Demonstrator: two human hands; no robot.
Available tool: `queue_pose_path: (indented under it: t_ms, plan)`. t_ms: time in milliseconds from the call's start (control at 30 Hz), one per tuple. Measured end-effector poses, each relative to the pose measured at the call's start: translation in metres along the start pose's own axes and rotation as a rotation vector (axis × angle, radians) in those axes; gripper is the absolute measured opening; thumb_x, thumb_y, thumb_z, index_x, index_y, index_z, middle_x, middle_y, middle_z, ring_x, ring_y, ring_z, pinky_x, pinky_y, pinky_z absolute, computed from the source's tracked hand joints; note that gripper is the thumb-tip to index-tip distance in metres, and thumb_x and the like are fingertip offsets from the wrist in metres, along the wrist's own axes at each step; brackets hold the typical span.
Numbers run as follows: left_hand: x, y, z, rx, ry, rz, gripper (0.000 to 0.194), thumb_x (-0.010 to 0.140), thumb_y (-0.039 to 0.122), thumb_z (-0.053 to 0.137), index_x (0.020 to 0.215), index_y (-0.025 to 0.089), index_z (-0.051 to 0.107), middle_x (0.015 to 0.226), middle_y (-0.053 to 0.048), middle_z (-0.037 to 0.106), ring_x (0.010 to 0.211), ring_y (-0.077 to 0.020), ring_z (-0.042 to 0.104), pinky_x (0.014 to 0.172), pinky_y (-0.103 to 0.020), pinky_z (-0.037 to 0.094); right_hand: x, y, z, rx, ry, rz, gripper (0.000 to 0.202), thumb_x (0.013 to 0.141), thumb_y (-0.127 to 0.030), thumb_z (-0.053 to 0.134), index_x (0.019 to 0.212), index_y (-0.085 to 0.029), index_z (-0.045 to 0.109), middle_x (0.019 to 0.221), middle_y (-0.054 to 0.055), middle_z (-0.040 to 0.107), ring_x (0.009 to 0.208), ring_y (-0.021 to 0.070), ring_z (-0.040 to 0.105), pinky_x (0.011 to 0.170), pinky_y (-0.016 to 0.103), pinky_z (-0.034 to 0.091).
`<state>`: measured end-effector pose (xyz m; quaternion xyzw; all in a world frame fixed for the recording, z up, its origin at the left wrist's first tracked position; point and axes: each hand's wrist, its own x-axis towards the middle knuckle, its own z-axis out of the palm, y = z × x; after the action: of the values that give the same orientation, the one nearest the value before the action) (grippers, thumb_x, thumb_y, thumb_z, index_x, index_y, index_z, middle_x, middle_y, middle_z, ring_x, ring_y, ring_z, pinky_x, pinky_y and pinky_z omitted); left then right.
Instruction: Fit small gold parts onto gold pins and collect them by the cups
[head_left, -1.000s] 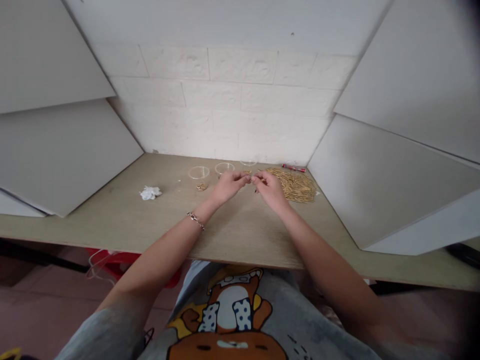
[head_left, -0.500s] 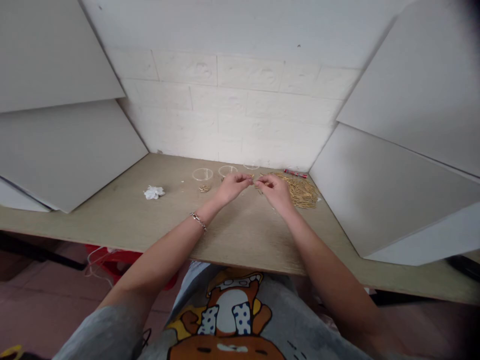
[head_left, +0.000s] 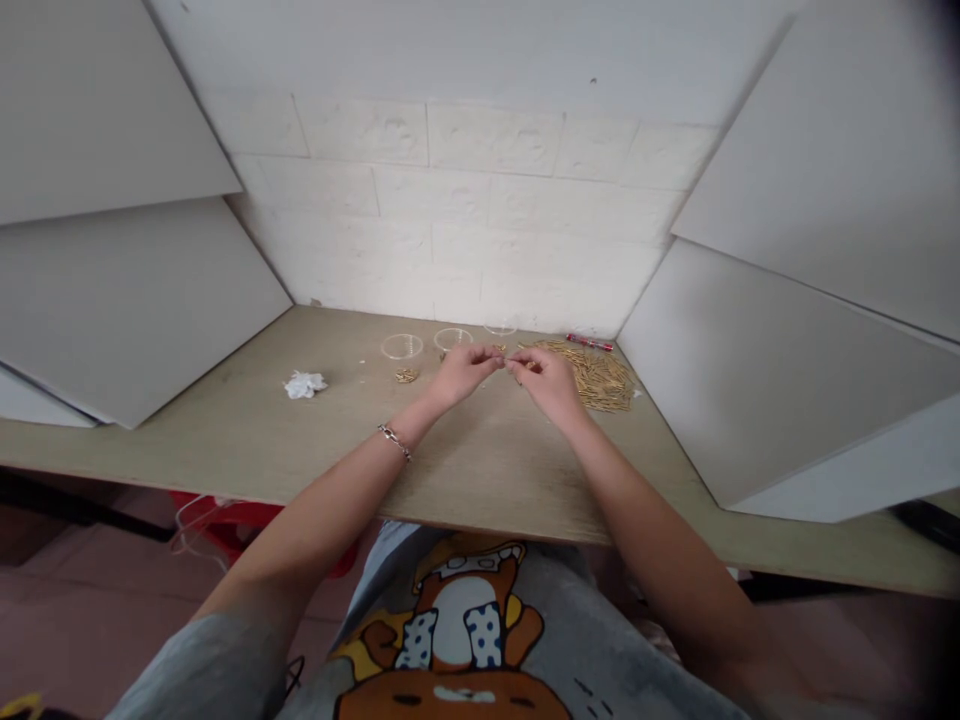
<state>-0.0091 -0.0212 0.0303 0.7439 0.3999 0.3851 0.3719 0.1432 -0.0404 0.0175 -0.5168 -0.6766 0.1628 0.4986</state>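
Note:
My left hand (head_left: 466, 372) and my right hand (head_left: 546, 376) meet fingertip to fingertip above the middle of the table. Both are closed in a pinch; whatever lies between the fingertips is too small to make out. Beside and behind my right hand spreads a pile of thin gold-coloured sticks (head_left: 606, 380). To the left of my left hand sits a small heap of gold-coloured pieces (head_left: 406, 375). Clear round dishes (head_left: 402, 347) stand behind it, and another clear dish (head_left: 500, 327) is beyond my hands.
Crumpled white material (head_left: 304, 385) lies on the table (head_left: 495, 480) at the left. A red tube-like object (head_left: 589, 342) rests behind the pile. Grey-white panels (head_left: 135, 300) flank both sides, with a white brick-patterned wall behind. Red plastic (head_left: 240, 520) shows under the table.
My fingertips have come slightly closer together. The whole view has shifted a little.

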Motion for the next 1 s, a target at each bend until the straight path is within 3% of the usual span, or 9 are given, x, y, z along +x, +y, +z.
queue_pose_path:
  t_ms: [667,1000]
  plan:
    - [0.0012,-0.0032,0.0005,0.021,0.026,-0.018,0.020,0.075,0.028,0.050,0.079,0.013,0.062,0.072,-0.001,0.059,0.069,-0.0113,0.051,0.072,-0.026,0.040,-0.0010,-0.0019,0.0000,-0.019,-0.013,-0.004,0.014,0.069,-0.029,0.058,0.073,-0.018,0.066,0.073,0.004,0.064,0.058,0.0121,0.052,0.058,0.027,0.041]
    - [0.0003,-0.0043,0.0015,-0.059,0.053,-0.007,0.020,0.074,0.029,0.055,0.082,0.015,0.065,0.086,-0.005,0.066,0.081,-0.0139,0.057,0.079,-0.029,0.043,-0.0016,-0.0019,0.0015,0.011,-0.020,0.046,0.018,0.071,-0.031,0.053,0.075,-0.017,0.064,0.074,0.003,0.064,0.059,0.0122,0.053,0.057,0.027,0.042]
